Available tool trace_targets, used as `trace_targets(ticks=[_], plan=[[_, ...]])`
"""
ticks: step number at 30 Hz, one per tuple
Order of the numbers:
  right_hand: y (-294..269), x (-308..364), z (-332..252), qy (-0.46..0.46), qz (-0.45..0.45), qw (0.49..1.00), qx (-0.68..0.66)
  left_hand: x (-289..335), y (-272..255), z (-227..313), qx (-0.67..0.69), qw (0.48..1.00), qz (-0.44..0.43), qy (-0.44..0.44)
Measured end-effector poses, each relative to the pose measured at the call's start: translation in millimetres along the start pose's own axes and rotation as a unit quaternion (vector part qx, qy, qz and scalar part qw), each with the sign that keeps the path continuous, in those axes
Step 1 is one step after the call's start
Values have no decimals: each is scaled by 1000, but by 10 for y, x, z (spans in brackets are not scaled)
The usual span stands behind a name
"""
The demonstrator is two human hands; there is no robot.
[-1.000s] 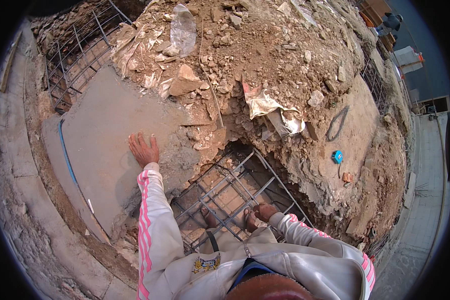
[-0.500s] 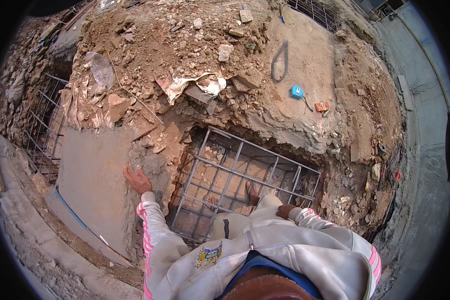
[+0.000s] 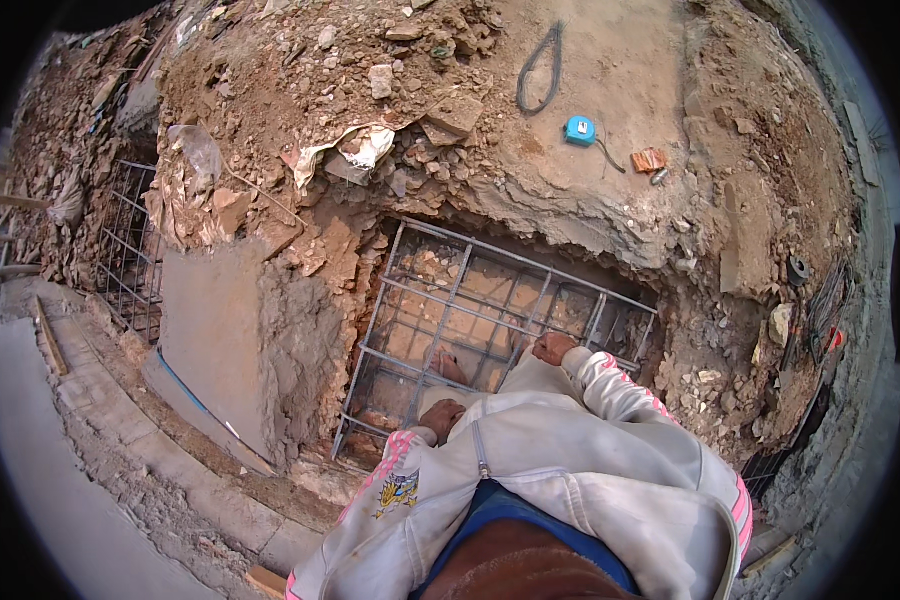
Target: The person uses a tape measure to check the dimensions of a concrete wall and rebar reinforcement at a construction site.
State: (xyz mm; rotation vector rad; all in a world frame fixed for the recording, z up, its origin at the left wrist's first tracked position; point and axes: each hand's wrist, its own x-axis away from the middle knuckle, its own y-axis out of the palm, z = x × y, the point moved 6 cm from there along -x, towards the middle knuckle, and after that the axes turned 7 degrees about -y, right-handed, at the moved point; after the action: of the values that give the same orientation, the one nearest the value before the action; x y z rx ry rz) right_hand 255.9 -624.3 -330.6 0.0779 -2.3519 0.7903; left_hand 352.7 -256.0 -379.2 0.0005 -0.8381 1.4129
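My left hand (image 3: 442,418) lies on my left trouser leg, close to the lower bars of a steel rebar cage (image 3: 454,285); how its fingers are held is too small to make out. On my right knee rests my right hand (image 3: 553,348), its fingers curled in, beside the cage's long bars; anything inside it is hidden. The cage sits in a dug pit, with a bare foot (image 3: 448,366) visible through its bars. Left of the pit stands a smooth grey concrete block (image 3: 210,340), its right side rough.
Beyond the pit, a blue tape measure (image 3: 579,130), a loop of dark wire (image 3: 540,68) and an orange packet (image 3: 649,160) lie on a dirt ledge. Rubble with a torn sack (image 3: 370,148) covers the far bank. Another rebar cage (image 3: 130,250) stands in a trench at left.
My left hand has left the concrete block and come back to my left leg. My right hand shows farther forward on my knee. The view has shifted, bringing more ground in at left.
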Motion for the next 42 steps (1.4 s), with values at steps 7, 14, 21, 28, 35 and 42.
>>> trace_targets(ticks=[7,14,21,28,35,42], plan=[[-360,212,1057,40,80,995,-43,547,-550,-71,-108,946,-152,-266],[-502,409,1556,-22,176,980,-87,398,-332,96,-102,924,-156,-335],[-498,540,2007,129,26,969,-208,-40,-885,1385,-76,930,-123,-338],[-451,253,2766,102,60,986,-115,-100,-1020,2135,177,924,-111,-321],[-924,299,2674,134,78,967,-202,-423,-820,2165,187,943,-13,-275],[-998,359,2693,143,41,978,-150,-55,-1586,2174,-5,856,417,-305]])
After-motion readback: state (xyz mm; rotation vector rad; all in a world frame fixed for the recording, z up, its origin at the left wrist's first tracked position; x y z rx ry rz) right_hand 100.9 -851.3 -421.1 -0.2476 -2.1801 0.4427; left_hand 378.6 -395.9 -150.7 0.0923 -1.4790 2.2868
